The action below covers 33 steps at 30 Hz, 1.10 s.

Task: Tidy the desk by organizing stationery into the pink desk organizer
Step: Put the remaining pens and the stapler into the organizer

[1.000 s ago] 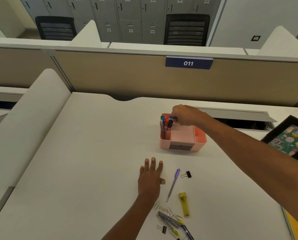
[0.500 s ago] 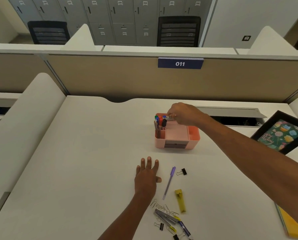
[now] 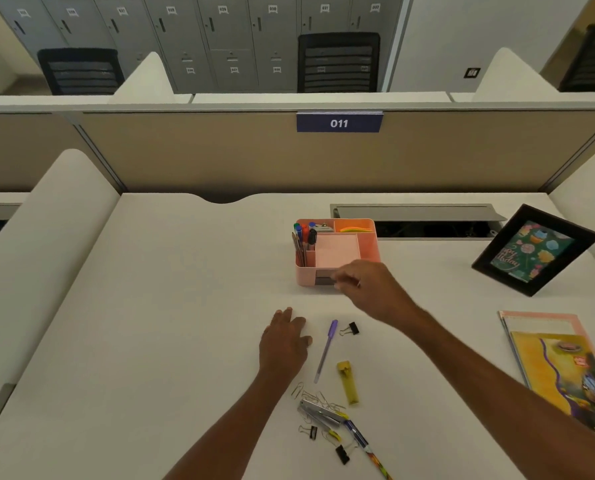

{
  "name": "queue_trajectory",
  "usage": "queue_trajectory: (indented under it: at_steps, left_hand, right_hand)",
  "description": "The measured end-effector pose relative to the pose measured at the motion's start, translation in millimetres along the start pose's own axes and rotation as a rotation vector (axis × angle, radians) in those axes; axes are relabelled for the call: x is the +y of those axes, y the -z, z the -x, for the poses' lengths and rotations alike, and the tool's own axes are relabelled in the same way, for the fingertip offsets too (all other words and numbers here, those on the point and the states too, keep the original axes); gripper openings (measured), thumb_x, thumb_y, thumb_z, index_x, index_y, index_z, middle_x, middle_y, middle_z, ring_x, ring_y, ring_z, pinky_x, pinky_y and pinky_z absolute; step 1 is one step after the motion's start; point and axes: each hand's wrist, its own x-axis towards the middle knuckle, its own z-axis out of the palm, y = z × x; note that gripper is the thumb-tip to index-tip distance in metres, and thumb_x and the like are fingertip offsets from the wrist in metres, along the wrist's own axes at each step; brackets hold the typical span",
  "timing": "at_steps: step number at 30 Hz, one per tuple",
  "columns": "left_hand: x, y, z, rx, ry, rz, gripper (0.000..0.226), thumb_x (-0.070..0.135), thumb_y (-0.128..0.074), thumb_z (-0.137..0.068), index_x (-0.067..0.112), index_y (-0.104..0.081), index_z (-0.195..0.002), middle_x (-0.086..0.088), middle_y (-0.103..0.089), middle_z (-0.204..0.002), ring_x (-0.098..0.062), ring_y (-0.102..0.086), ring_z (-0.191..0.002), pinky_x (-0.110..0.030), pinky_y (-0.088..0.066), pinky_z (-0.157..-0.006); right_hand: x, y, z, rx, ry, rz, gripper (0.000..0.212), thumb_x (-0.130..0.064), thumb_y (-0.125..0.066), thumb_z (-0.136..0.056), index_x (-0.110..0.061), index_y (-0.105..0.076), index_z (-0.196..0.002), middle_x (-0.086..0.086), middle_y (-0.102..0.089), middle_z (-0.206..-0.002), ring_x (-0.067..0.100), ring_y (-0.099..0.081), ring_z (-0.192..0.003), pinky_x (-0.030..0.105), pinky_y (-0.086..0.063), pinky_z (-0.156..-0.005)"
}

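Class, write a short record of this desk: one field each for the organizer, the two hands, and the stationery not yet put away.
Organizer: pink organizer at the far centre of the desk, markers upright in its left compartment
Left hand: flat on the desk, holding nothing
Right hand: at the grey front drawer; grip unclear
Loose: purple pen, black binder clip, yellow case, paper clips
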Motion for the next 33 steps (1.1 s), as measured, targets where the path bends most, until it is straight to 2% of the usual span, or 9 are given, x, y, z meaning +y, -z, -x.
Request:
queue_trajectory:
  at_steps: [4, 10, 13, 16, 19, 23, 27, 30, 33]
  left_hand:
    - [19, -1, 12, 0.063, 0.007, 0.091, 0.029, 0.038, -0.059, -0.102, 0.026, -0.069, -0.126, 0.004, -0.062, -0.132, -0.016, -0.054, -0.127, -0.033, -0.050, -0.098]
    - [41, -10, 21, 0.077, 0.054, 0.060, 0.030, 0.048, -0.062, -0.099, 0.024, -0.071, -0.115, 0.003, -0.066, -0.114, -0.018, -0.064, -0.106, -0.031, -0.049, -0.082]
    - [43, -17, 21, 0.079, 0.085, 0.058, 0.029, 0.050, -0.065, -0.096, 0.023, -0.068, -0.105, 0.004, -0.068, -0.104, -0.018, -0.066, -0.094, -0.032, -0.053, -0.077]
    - [45, -22, 18, 0.091, 0.114, 0.057, 0.025, 0.048, -0.066, -0.095, 0.022, -0.068, -0.099, 0.004, -0.069, -0.097, -0.017, -0.066, -0.086, -0.037, -0.058, -0.077]
    - [50, -23, 17, 0.114, 0.108, 0.036, 0.023, 0.041, -0.062, -0.098, 0.020, -0.072, -0.099, 0.002, -0.072, -0.095, -0.018, -0.068, -0.084, -0.034, -0.058, -0.073]
    - [52, -22, 15, 0.099, 0.143, 0.099, 0.018, 0.032, -0.062, -0.090, 0.019, -0.073, -0.088, 0.002, -0.070, -0.083, -0.016, -0.066, -0.075, -0.034, -0.057, -0.066]
    - [60, -18, 18, 0.116, 0.154, 0.244, 0.011, 0.032, -0.063, -0.082, 0.024, -0.070, -0.079, 0.008, -0.068, -0.076, -0.012, -0.064, -0.070, -0.035, -0.058, -0.066]
    - [68, -14, 22, 0.163, 0.089, 0.318, 0.007, 0.035, -0.065, -0.081, 0.028, -0.068, -0.080, 0.012, -0.067, -0.076, -0.006, -0.062, -0.070, -0.029, -0.052, -0.061]
    - [79, -10, 25, 0.227, -0.005, 0.369, 0.005, 0.034, -0.069, -0.085, 0.030, -0.066, -0.084, 0.013, -0.063, -0.077, 0.001, -0.057, -0.070, -0.018, -0.037, -0.058]
  right_hand:
    - [15, -30, 38, 0.051, -0.156, -0.232, 0.014, -0.018, -0.074, -0.095, -0.021, -0.080, -0.107, -0.010, -0.076, -0.097, 0.001, -0.069, -0.084, 0.022, -0.057, -0.079]
    - [24, -56, 81, 0.026, -0.249, -0.351, 0.012, -0.011, -0.075, -0.092, -0.020, -0.082, -0.096, -0.015, -0.074, -0.080, 0.001, -0.070, -0.074, 0.019, -0.056, -0.069]
    - [29, -61, 93, 0.013, -0.289, -0.371, 0.011, -0.013, -0.075, -0.093, -0.020, -0.082, -0.098, -0.014, -0.075, -0.083, 0.002, -0.071, -0.076, 0.023, -0.060, -0.073]
    - [34, -63, 101, 0.015, -0.311, -0.397, 0.012, -0.012, -0.075, -0.092, -0.020, -0.081, -0.098, -0.013, -0.076, -0.084, 0.001, -0.071, -0.077, 0.020, -0.058, -0.073]
    - [38, -64, 105, 0.013, -0.334, -0.403, 0.012, -0.012, -0.075, -0.092, -0.022, -0.081, -0.097, -0.012, -0.076, -0.084, 0.002, -0.072, -0.077, 0.022, -0.059, -0.074]
    - [40, -62, 106, 0.015, -0.367, -0.434, 0.012, -0.012, -0.074, -0.093, -0.020, -0.080, -0.099, -0.008, -0.076, -0.085, 0.005, -0.072, -0.072, 0.028, -0.062, -0.072]
    - [40, -55, 96, 0.101, -0.411, -0.503, 0.024, -0.014, -0.075, -0.093, -0.021, -0.073, -0.115, -0.002, -0.073, -0.092, 0.013, -0.072, -0.072, 0.038, -0.065, -0.069]
    - [37, -44, 83, 0.157, -0.396, -0.521, 0.044, -0.023, -0.076, -0.093, -0.031, -0.059, -0.133, -0.005, -0.070, -0.109, 0.015, -0.074, -0.082, 0.027, -0.062, -0.064]
    - [34, -27, 70, 0.203, -0.351, -0.528, 0.025, -0.023, -0.073, -0.096, -0.024, -0.068, -0.121, -0.003, -0.074, -0.102, 0.017, -0.075, -0.083, 0.026, -0.064, -0.066]
